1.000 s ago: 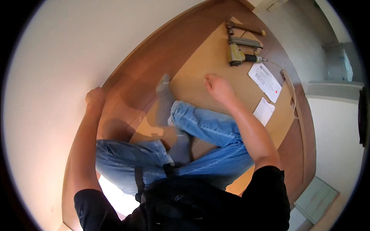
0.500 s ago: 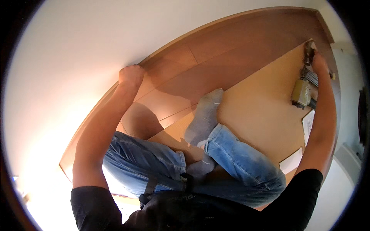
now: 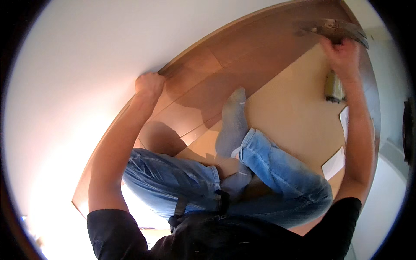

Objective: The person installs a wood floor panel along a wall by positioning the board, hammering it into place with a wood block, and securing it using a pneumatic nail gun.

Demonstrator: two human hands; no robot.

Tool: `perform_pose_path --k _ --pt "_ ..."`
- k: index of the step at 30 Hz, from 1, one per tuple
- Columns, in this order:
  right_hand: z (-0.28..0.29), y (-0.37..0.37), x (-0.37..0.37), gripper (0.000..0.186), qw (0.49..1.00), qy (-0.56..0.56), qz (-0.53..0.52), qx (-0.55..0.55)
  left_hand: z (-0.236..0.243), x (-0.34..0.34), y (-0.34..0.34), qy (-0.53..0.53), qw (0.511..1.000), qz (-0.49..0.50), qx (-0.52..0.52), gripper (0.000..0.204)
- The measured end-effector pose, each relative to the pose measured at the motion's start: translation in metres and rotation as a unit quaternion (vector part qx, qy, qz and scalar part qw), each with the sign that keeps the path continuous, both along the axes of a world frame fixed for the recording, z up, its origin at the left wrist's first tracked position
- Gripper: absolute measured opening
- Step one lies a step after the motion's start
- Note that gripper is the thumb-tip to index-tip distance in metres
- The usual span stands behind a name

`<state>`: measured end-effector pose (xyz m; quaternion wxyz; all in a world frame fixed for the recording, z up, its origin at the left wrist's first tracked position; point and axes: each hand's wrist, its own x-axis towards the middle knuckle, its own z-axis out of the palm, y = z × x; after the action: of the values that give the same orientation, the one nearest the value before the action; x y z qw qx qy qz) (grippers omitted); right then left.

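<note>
item: hammer [image 3: 336, 29], blurred, its outline soft. location: upper right, over the brown plank floor [image 3: 203, 89], just beyond the far corner of the tan board [image 3: 290, 104]; cannot tell whether it touches the floor.

right hand [image 3: 342, 54]: fingers closed around the hammer, arm stretched far forward.

left hand [image 3: 149, 84]: fingers curled, clenched, set against the foot of the white wall [image 3: 86, 60] at the baseboard [image 3: 236, 23]; cannot tell whether anything lies inside the curl.

nail gun [image 3: 333, 87]: one, olive-yellow body, lying on the tan board, partly covered by the right wrist and forearm.

white papers: two. first sheet [image 3: 333, 164], whole face mostly in view, just left of the right forearm. second sheet [image 3: 343, 122], farther forward, mostly covered by the same forearm.

tan board: flat on the planks, a long straight edge running slantwise, planks showing between it and the baseboard.

person: seated on the floor, legs folded. clothing: blue jeans [image 3: 281, 171]; gray socks, one foot [image 3: 232, 123] pointing forward onto the board's edge, the other tucked beneath the jeans; black short-sleeved shirt [image 3: 117, 234]; dark strap [image 3: 180, 209] at the waist.

lighting: bright glare on the wall at left; dark shadows on the planks below the left hand.
</note>
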<state>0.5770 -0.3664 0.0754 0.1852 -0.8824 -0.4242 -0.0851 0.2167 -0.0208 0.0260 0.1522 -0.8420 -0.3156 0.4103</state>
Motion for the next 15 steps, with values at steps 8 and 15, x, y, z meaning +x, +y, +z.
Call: perform_pose_path --k 8,15 --pt "0.026 0.231 -0.225 0.03 0.79 0.223 0.269 0.503 -0.062 -0.033 0.033 -0.246 0.969 0.008 0.021 0.039" --pt "-0.014 0.265 -0.233 0.021 0.813 0.151 0.136 0.545 -0.073 -0.032 0.031 -0.218 0.97 -0.093 0.045 0.03"
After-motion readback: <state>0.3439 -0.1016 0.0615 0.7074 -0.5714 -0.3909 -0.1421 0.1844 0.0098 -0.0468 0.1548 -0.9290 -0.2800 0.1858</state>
